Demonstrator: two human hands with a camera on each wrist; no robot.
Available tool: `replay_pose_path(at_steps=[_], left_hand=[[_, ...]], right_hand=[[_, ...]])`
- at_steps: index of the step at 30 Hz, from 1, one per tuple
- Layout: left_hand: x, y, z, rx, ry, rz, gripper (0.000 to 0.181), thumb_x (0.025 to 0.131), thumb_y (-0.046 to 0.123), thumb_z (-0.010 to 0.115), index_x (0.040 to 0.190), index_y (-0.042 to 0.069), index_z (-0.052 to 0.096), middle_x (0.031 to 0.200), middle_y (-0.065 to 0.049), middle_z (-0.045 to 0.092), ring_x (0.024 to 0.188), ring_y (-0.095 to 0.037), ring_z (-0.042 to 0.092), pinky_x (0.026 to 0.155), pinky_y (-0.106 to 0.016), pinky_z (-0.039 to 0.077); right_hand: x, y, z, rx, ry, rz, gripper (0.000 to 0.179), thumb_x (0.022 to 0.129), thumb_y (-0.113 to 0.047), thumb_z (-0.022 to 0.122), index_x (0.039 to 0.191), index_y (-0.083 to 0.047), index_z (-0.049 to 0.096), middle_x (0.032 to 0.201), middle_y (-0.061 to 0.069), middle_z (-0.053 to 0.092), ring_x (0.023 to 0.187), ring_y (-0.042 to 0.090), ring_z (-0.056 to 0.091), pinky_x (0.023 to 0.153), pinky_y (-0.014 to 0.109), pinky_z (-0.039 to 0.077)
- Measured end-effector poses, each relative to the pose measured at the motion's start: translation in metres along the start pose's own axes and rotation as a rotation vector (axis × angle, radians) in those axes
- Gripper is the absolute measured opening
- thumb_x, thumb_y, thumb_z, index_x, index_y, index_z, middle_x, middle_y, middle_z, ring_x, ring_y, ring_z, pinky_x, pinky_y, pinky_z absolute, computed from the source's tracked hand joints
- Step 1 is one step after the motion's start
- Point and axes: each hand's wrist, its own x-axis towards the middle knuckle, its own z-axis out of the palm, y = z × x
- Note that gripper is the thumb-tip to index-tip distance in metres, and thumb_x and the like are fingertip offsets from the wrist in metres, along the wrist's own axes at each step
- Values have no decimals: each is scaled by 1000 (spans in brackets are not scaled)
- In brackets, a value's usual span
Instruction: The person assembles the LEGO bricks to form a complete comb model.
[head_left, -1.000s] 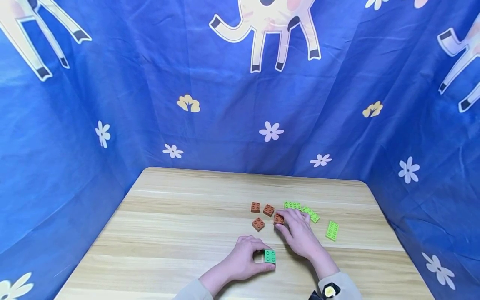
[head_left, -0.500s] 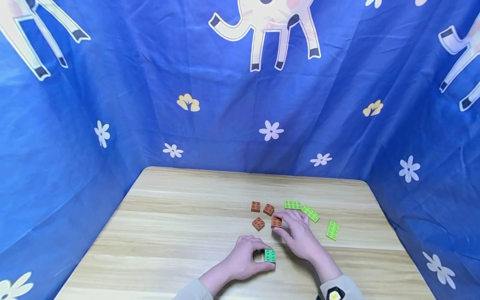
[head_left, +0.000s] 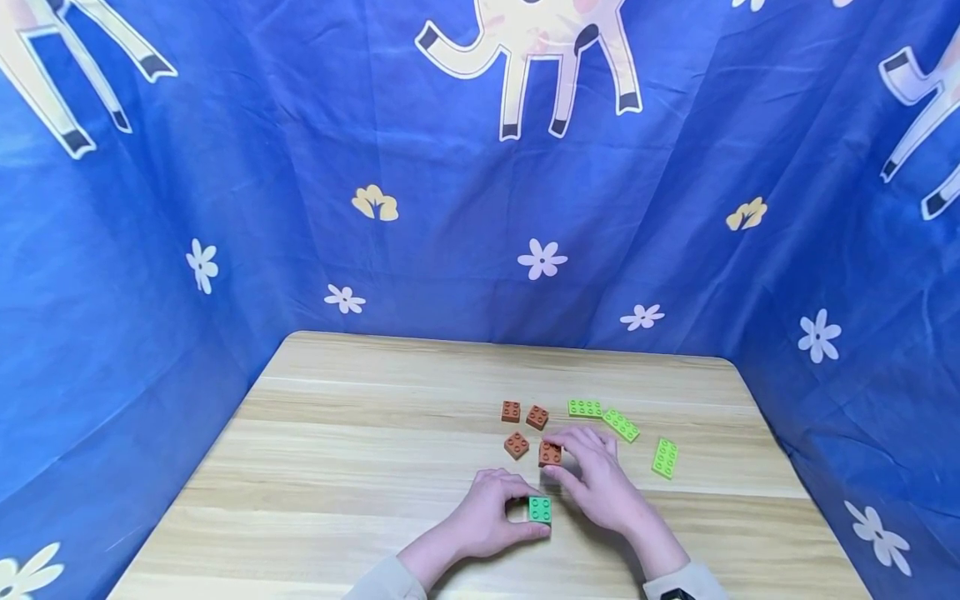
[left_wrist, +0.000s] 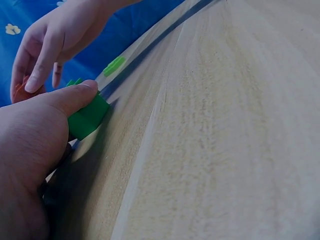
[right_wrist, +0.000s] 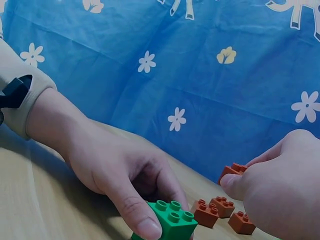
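Note:
My left hand (head_left: pixel 489 518) pinches a green two-by-two toy building brick (head_left: pixel 540 510) between thumb and fingers, low at the table. The brick's studs face up in the right wrist view. Just beyond it, my right hand (head_left: pixel 603 487) grips a reddish-brown two-by-two brick (head_left: pixel 550 454) by its sides; in the right wrist view this brick (right_wrist: pixel 233 171) looks raised off the table. The two held bricks are apart, brown behind green. Three more brown bricks lie near: one at the back left (head_left: pixel 511 411), another beside it (head_left: pixel 537 417), and a third in front (head_left: pixel 516 445).
Several lime-green two-by-four bricks lie to the right: one at the back (head_left: pixel 585 408), an angled one (head_left: pixel 621 424), and one nearer the right side (head_left: pixel 664 458). The wooden table (head_left: pixel 337 450) is bordered by a blue patterned curtain (head_left: pixel 450 250) at the back and sides.
My right hand has drawn the brown brick toward me and slightly left, away from the lime bricks and closer to the green brick. The left hand stays in place with the green brick.

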Motion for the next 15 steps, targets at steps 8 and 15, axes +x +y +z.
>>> replay_pose_path(at_steps=[8, 15], left_hand=[[0, 0, 0, -2, 7, 10, 38, 89, 51, 83, 117, 24, 79, 108, 22, 72, 103, 1, 61, 109, -48, 38], [-1, -1, 1, 7, 16, 12, 43, 89, 53, 83, 121, 25, 78, 107, 23, 71, 102, 0, 61, 105, -44, 39]], right_hand=[[-5, -9, -1, 20, -16, -15, 44, 95, -22, 81, 137, -19, 67, 131, -14, 63, 130, 19, 54, 109, 54, 23], [-12, -14, 2, 59, -33, -33, 42, 94, -25, 82, 134, -22, 68, 129, -17, 64, 126, 13, 57, 110, 54, 22]])
